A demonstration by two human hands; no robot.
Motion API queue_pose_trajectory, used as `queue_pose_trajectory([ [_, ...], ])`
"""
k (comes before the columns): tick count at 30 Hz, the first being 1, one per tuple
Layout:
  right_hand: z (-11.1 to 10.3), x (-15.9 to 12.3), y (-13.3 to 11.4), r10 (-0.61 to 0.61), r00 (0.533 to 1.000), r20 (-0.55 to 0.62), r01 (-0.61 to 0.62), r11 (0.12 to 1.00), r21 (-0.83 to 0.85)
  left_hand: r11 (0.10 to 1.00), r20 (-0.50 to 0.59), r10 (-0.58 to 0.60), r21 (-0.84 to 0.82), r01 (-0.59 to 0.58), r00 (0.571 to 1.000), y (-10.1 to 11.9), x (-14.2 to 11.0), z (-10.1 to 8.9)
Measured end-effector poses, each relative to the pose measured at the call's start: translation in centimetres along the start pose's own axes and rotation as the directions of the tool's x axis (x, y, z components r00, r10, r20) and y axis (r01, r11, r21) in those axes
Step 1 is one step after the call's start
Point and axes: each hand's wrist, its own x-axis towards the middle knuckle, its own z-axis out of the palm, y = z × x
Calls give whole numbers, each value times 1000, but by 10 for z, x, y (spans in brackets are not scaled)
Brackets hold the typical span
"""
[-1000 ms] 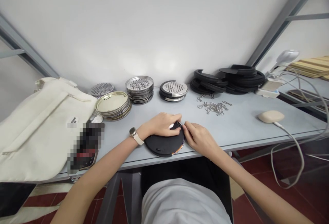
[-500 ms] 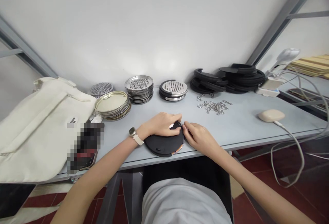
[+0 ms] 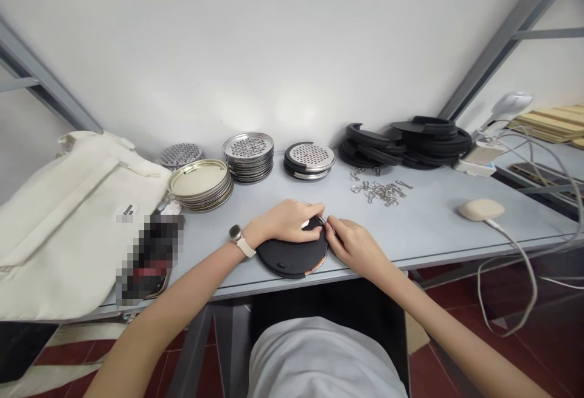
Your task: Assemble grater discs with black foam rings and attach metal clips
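Observation:
A round black disc-shaped piece (image 3: 292, 255) lies flat at the table's front edge, with a coppery rim showing at its lower right. My left hand (image 3: 289, 220) rests over its upper part, fingers and thumb curled about its far right edge and gripping it. At that same edge a small metal clip (image 3: 320, 220) pokes up between both hands. My right hand (image 3: 350, 240) pinches this clip between thumb and fingers; its far end is hidden. Behind them is a scatter of similar wire clips (image 3: 381, 192).
Along the wall stand gold-toned lids (image 3: 198, 182), grater discs (image 3: 249, 148), a disc stack with a black rim (image 3: 312, 157) and black rings (image 3: 424, 136). A cream bag (image 3: 86, 221) and a pixelated item (image 3: 148, 258) lie left. A corded beige device (image 3: 481, 209) sits right.
The view has shifted very slightly. Both hands keep the same hold on the black disc and clip, with barely any movement.

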Motion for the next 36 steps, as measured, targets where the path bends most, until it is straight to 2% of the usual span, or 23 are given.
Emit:
queue_pose_trajectory([
  [9,-1,0,1,3,1000,4,-3,1000,-2,1000,-3,5,-8,-5,1000,-2,0,1],
  [18,1,-1,1,-6,1000,-17,5,1000,-23,975,-48,-76,-212,64,996,-9,1,7],
  [36,0,-1,-2,-11,999,-35,10,1000,-2,909,-29,-150,-397,126,988,-10,2,4],
])
